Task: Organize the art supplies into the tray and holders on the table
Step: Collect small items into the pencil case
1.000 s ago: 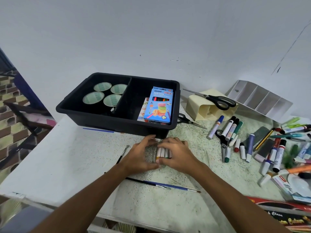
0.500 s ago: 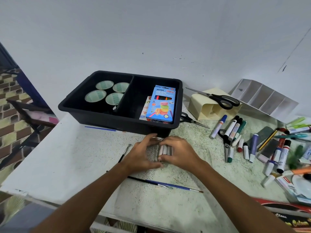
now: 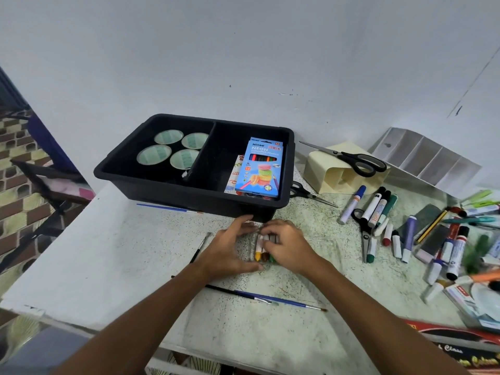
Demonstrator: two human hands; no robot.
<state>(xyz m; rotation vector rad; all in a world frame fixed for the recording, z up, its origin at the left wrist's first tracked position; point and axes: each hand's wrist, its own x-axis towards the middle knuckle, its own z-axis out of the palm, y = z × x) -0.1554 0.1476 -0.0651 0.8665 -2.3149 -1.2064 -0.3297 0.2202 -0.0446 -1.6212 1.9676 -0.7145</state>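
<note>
1. Two compartments are standing ready in the black tray (image 3: 151, 169), which is sitting at the back of the table (image 3: 108, 266); its near wall is lying just beyond the hands, so it is serving as the landmark for everything below.
2. Both hands are working directly in front of the tray's near-right corner, the left hand (image 3: 230, 253) and the right hand (image 3: 289, 250) facing each other and about equally near the load.
3. Lying between the two hands is a small bundle of crayons (image 3: 262, 250), their long axes pointing toward the tray wall and their coloured tips pointing away from it.
4. Left fingers are lying fairly straight, pressing against the bundle's left side; right fingers are curling over its tray-ward ends and gripping it.
5. Judging from this, the coming move is a short lift away from the body and over the near wall into the right compartment, beside the box of coloured pencils (image 3: 261, 166).
</note>
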